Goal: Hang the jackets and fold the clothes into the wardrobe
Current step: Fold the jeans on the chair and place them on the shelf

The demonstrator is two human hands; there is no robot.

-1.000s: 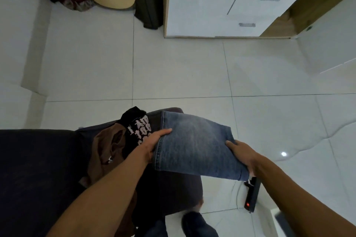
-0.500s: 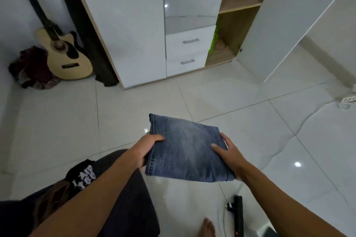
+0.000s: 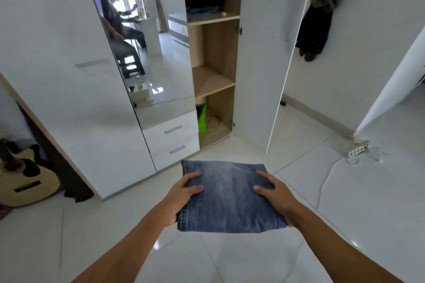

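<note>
In front of the open wardrobe (image 3: 213, 80), your left hand (image 3: 181, 200) and right hand (image 3: 276, 197) clamp the jeans (image 3: 230, 197) flat from both sides, likely so the fold holds.

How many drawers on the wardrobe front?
2, stacked below the mirror: upper drawer, lower drawer, both shut, left of the open shelf bay. None seen elsewhere.

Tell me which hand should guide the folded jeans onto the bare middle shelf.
Right, narrowly. Both hands grip the folded jeans, but the right hand is on the side nearer the open compartment's middle shelf; the left hand supports.
</note>
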